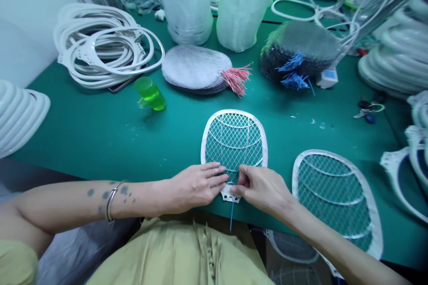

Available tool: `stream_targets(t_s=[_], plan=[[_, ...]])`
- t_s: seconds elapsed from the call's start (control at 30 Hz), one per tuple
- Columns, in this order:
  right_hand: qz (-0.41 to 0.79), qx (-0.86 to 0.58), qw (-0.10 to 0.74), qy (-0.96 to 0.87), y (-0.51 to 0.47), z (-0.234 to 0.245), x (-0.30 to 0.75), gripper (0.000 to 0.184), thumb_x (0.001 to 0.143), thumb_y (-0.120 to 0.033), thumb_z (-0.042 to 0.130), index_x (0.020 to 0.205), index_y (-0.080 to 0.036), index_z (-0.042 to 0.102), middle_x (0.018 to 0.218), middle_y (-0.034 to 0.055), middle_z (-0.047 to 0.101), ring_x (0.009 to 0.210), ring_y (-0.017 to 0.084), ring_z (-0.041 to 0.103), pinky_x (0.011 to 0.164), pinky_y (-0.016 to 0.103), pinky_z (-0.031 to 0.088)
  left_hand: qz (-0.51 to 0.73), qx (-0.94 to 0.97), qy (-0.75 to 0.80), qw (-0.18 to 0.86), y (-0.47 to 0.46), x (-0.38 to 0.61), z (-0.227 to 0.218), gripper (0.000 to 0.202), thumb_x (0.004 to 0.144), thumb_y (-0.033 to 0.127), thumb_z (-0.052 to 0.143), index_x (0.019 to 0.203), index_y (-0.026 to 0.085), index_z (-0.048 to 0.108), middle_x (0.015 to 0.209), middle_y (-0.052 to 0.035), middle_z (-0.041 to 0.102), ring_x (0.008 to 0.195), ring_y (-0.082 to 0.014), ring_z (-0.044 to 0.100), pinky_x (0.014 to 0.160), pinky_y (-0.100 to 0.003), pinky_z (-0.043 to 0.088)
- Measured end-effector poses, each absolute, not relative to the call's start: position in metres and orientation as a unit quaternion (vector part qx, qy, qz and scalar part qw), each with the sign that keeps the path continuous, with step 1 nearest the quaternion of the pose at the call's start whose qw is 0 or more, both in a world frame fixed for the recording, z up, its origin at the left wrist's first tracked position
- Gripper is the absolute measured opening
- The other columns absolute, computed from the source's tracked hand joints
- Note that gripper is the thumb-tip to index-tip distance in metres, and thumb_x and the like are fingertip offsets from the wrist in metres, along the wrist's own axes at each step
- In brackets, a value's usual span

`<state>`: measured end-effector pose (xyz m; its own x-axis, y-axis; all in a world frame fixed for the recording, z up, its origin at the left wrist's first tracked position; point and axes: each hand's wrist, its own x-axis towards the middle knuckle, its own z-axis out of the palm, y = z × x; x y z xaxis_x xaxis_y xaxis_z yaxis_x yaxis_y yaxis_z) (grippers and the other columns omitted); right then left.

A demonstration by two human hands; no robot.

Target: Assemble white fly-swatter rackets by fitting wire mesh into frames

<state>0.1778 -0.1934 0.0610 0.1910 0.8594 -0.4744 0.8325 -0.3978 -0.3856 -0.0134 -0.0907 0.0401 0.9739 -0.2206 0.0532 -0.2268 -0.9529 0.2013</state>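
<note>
Landmark: white bug-zapper racket frame [234, 142], wire mesh inside, lying flat on the green bench mat [100, 142], neck end toward the torso.

Left hand [197, 187]: open and flat, fingers together, fingertips on the lower mesh of the frame. Right hand [264, 191]: narrow pinch at the frame's neck tab [230, 195], fingers curled in. Item inside pinch hidden; cannot tell mesh edge from wire. Blue wire [232, 216]: hanging straight down from the neck tab, past the mat edge.

Just right of the frame: second racket frame [334, 196], right forearm [321, 231] alongside it. Beyond the frame: mesh stack [194, 69] with pink-tipped wires [236, 79], dark mesh bundle [297, 49] with blue-tipped wires [294, 69]. Beyond and left of the frame: green translucent cup [150, 93], coiled white ring frames [107, 44].

Risks:
- Slipped pinch: blue wire pulling loose at the neck tab, or mesh edge lifting from the rim.
- Uneven left-hand pressure: mesh bowing, frame sliding on the mat.
- Hanging wire: snag at the mat edge, tug on the neck tab.
- Small white scraps [312, 121] right of the frame: rocking if caught underneath.
- Right forearm movement: second racket frame knocked over the edge.
</note>
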Motion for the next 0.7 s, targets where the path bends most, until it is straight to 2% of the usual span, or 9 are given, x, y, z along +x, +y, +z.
stream_targets(t_s=[0.1,0.17,0.27,0.33,0.4,0.47,0.5,0.57,0.7], plan=[[0.298,-0.763,0.020,-0.574,-0.191,0.060,0.176,0.021,0.070,-0.032,0.073,0.060,-0.025,0.056,0.060,-0.0010,0.066,0.058,0.020,0.062,0.048,0.027,0.025,0.011,0.986,-0.110,0.128,-0.093,-0.012,0.037,0.042,0.084,0.015,0.056,0.123,0.000,0.058,0.135,-0.0224,0.053,0.132,-0.0312,0.045,0.116,-0.044,0.030],[0.292,-0.760,0.022,-0.581,-0.192,0.061,0.175,0.021,0.069,-0.028,0.074,0.059,-0.025,0.055,0.058,-0.0019,0.066,0.056,0.019,0.062,0.047,0.026,0.025,-0.001,0.978,-0.117,0.170,-0.088,-0.011,0.038,0.045,0.080,0.013,0.058,0.123,0.002,0.058,0.136,-0.0207,0.053,0.131,-0.0300,0.046,0.116,-0.042,0.031],[0.281,-0.741,0.051,-0.608,-0.201,0.059,0.177,0.020,0.070,-0.024,0.074,0.062,-0.025,0.056,0.060,-0.0046,0.065,0.057,0.016,0.062,0.049,0.025,0.034,-0.016,0.952,-0.135,0.275,-0.071,-0.012,0.045,0.053,0.078,0.004,0.053,0.130,0.014,0.056,0.135,-0.0088,0.057,0.130,-0.0206,0.048,0.118,-0.037,0.028],[0.211,-0.737,0.096,-0.635,-0.212,0.050,0.183,0.017,0.072,-0.031,0.075,0.079,-0.025,0.061,0.079,-0.0011,0.071,0.074,0.020,0.066,0.062,0.029,0.045,0.014,0.941,-0.084,0.328,-0.056,-0.014,0.049,0.055,0.084,0.002,0.045,0.135,0.023,0.052,0.138,-0.0017,0.055,0.132,-0.0147,0.046,0.119,-0.037,0.024],[0.094,-0.738,0.124,-0.657,-0.221,0.037,0.192,0.051,0.073,-0.050,0.072,0.114,-0.022,0.059,0.115,0.0104,0.067,0.107,0.031,0.061,0.083,0.043,0.048,0.059,0.945,0.038,0.319,-0.043,-0.016,0.048,0.050,0.095,0.011,0.042,0.142,0.027,0.043,0.147,-0.0019,0.043,0.139,-0.0165,0.035,0.120,-0.043,0.020],[-0.004,-0.736,0.112,-0.668,-0.227,0.024,0.199,0.092,0.074,-0.068,0.061,0.144,-0.014,0.035,0.143,0.0198,0.046,0.132,0.040,0.041,0.096,0.054,0.041,0.077,0.952,0.147,0.257,-0.033,-0.014,0.041,0.052,0.100,0.029,0.041,0.150,0.025,0.028,0.156,-0.0061,0.025,0.145,-0.0231,0.019,0.119,-0.051,0.015],[-0.030,-0.731,0.098,-0.675,-0.229,0.018,0.201,0.102,0.075,-0.072,0.056,0.149,-0.011,0.023,0.149,0.0213,0.037,0.136,0.040,0.033,0.099,0.056,0.039,0.068,0.957,0.171,0.222,-0.029,-0.012,0.036,0.057,0.100,0.037,0.040,0.152,0.024,0.020,0.158,-0.0074,0.018,0.146,-0.0254,0.013,0.118,-0.053,0.012],[-0.068,-0.723,0.075,-0.683,-0.232,0.007,0.203,0.110,0.076,-0.075,0.050,0.152,-0.008,0.009,0.152,0.0221,0.031,0.138,0.040,0.031,0.101,0.056,0.038,0.046,0.969,0.172,0.170,-0.025,-0.007,0.025,0.062,0.101,0.042,0.035,0.153,0.021,0.011,0.158,-0.0087,0.013,0.147,-0.0254,0.009,0.118,-0.051,0.009],[-0.191,-0.694,0.060,-0.692,-0.240,-0.019,0.210,0.117,0.072,-0.082,0.042,0.152,-0.004,0.008,0.141,0.0243,0.046,0.126,0.044,0.046,0.092,0.057,0.044,0.043,0.982,0.139,0.121,-0.027,0.000,0.013,0.061,0.101,0.040,0.033,0.153,0.019,0.009,0.158,-0.0094,0.016,0.147,-0.0221,0.011,0.119,-0.046,0.007]])
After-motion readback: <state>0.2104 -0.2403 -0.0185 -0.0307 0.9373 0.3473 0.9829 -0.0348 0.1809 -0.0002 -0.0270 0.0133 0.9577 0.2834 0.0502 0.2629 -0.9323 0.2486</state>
